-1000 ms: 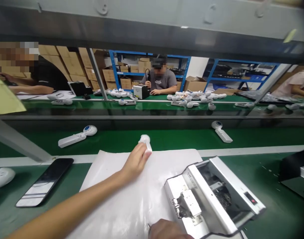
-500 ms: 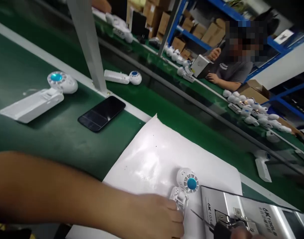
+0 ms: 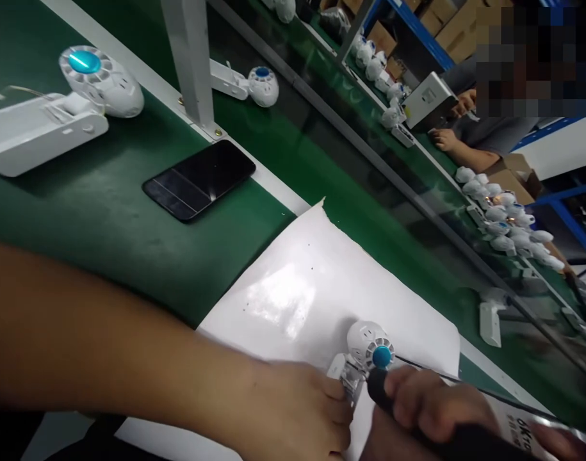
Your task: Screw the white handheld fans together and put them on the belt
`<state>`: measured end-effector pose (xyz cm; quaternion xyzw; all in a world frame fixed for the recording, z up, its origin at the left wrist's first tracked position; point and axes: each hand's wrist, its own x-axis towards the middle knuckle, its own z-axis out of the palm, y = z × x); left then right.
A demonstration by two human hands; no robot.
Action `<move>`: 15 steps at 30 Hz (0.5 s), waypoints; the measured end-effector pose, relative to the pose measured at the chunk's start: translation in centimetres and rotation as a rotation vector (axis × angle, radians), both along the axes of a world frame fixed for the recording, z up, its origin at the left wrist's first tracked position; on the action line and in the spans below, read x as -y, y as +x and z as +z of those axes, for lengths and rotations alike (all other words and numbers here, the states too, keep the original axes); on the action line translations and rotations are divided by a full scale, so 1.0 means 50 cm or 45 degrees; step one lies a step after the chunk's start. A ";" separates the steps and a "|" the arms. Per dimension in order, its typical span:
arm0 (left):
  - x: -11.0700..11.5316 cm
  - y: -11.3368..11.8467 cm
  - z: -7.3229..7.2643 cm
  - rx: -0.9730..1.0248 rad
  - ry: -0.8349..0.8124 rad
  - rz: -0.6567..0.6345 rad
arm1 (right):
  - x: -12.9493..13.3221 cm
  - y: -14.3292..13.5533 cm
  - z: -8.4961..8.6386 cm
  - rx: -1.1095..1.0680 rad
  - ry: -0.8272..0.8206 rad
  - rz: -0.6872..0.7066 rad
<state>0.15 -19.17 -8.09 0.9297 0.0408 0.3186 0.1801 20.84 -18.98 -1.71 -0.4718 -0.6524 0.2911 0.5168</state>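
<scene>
While both hands point(image 3: 297, 416) grip a fan point(image 3: 367, 349), a phone point(image 3: 200, 179) seemingly lies aside.

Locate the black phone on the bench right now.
In the head view, the black phone lies flat on the green mat, upper left of centre, just below the metal post and left of the white sheet, clear of both hands.

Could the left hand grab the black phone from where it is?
Probably yes. The left hand holds a small white fan on the white sheet; the phone lies on bare green mat beyond the forearm, with nothing between.
</scene>
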 end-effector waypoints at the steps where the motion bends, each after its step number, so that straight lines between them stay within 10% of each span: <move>1: 0.002 -0.001 0.005 -0.014 -0.016 -0.008 | -0.002 -0.017 0.001 -0.022 0.014 -0.016; 8: -0.001 -0.014 0.028 -0.123 -0.101 -0.036 | -0.037 -0.177 -0.006 -0.452 0.342 -0.223; 15: -0.001 -0.010 0.016 -0.057 0.006 -0.035 | 0.025 -0.122 0.049 -0.305 0.252 -0.285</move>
